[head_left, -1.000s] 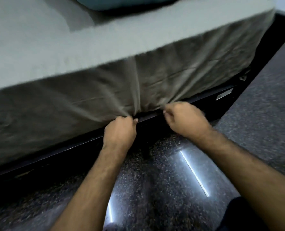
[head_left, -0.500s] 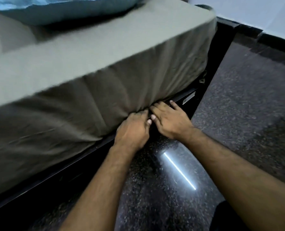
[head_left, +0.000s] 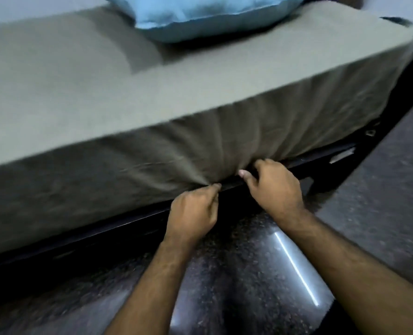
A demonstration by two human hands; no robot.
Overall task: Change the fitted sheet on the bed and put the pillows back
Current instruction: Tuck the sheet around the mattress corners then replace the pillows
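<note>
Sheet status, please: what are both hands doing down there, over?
Left hand pinches the sheet hem at the mattress bottom. Right hand curls on the hem beside it. Blue pillow already on top. Nothing in the way.

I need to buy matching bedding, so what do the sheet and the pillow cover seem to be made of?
The sheet looks like matte olive woven cloth, likely cotton: it gathers in soft creases where the left hand and right hand pinch its hem. The pillow cover is light blue with a faint sheen, perhaps satin or polyester; the blur leaves that open.
</note>
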